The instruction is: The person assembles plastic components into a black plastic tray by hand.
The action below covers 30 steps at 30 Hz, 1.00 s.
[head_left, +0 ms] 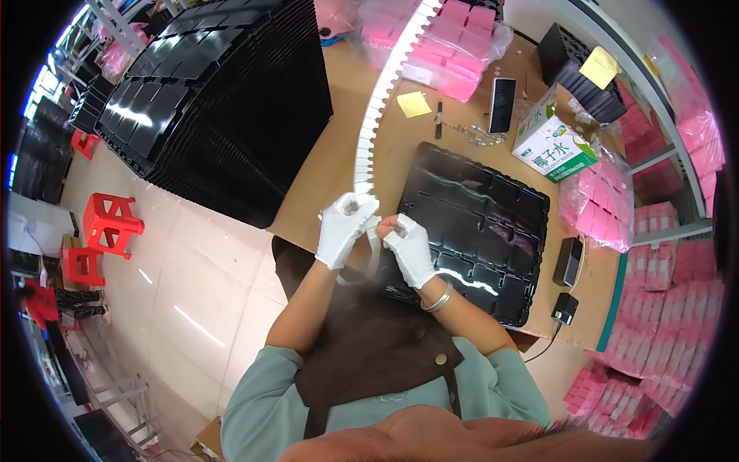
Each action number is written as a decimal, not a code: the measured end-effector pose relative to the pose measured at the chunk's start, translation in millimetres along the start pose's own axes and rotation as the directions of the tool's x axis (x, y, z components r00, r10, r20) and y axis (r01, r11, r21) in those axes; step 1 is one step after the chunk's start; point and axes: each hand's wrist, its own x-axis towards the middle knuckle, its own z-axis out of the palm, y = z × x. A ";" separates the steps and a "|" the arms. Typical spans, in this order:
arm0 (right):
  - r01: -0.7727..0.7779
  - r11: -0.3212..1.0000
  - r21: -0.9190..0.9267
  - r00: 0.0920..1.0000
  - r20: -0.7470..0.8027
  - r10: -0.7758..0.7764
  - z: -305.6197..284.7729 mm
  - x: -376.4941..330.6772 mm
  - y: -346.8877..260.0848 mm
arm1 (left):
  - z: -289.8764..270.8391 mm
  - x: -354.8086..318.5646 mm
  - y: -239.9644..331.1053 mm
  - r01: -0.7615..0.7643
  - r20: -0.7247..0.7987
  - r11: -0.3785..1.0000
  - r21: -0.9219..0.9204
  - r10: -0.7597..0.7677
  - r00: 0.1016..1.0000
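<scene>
Head view: both gloved hands, left hand [342, 227] and right hand [408, 245], apparently fisted on white strip [377, 115] beside tray [493, 223] edge.

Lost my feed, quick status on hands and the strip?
Both hands, left and right, gloved, closed on white notched strip. Strip runs up across table. Black tray beside right hand, nothing blocking.

White cloth gloves [342, 227], a glossy black plastic tray [481, 223], a matt wooden table [323, 185].
</scene>
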 end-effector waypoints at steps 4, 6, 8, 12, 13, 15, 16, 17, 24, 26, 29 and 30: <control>0.217 0.948 -0.231 0.959 -0.132 -0.252 -2.0 -4.5 -2.7 | -0.5 1.8 0.5 0.110 0.116 0.993 -0.048 -0.103 0.988; 0.485 0.723 -0.493 0.802 -0.079 -0.592 0.9 -12.4 -11.0 | 3.0 5.4 -7.6 0.157 0.035 0.964 -0.213 -0.154 0.988; 0.499 0.717 -0.486 0.808 -0.037 -0.588 -5.5 -0.6 -18.1 | 0.5 8.3 -13.9 0.128 -0.044 0.899 -0.419 -0.162 0.986; 0.374 0.296 -0.879 0.768 0.115 -0.630 -71.5 82.8 -52.3 | -11.1 5.7 -13.2 0.034 -0.085 0.935 -0.353 -0.068 0.994; 0.281 0.213 -0.936 0.830 0.126 -0.543 -89.4 100.9 -55.3 | -10.4 4.6 -12.1 0.034 -0.080 0.938 -0.345 -0.066 0.995; 0.307 0.042 -0.951 0.860 0.259 -0.441 -104.1 126.0 -57.4 | -10.5 1.2 -11.7 0.037 -0.101 0.953 -0.302 -0.071 0.992; 0.308 0.048 -0.950 0.859 0.256 -0.443 -106.1 135.1 -53.1 | -9.3 -0.9 -12.3 0.036 -0.102 0.955 -0.295 -0.069 0.992; 0.255 0.003 -0.967 0.892 0.234 -0.386 -107.8 142.9 -47.5 | -7.4 -3.0 -13.0 0.027 -0.115 0.959 -0.283 -0.061 0.992; 0.018 0.115 -0.993 0.917 -0.029 -0.399 -111.1 137.5 -51.5 | 7.1 -17.7 -3.2 0.006 -0.120 0.984 -0.178 -0.028 0.992; 0.203 0.316 -0.927 0.875 0.028 -0.482 -91.2 113.5 -44.2 | 6.4 -13.4 -8.5 -0.026 -0.127 0.990 -0.139 0.008 0.992; 0.243 0.803 -0.545 0.969 0.101 -0.225 -41.7 40.2 -48.0 | 15.4 -19.6 -3.7 -0.070 -0.180 0.996 -0.054 0.059 0.982; 0.167 0.878 -0.448 0.986 0.083 -0.145 -32.1 24.0 -37.9 | 18.2 -21.2 -5.4 -0.063 -0.167 0.997 -0.052 0.053 0.984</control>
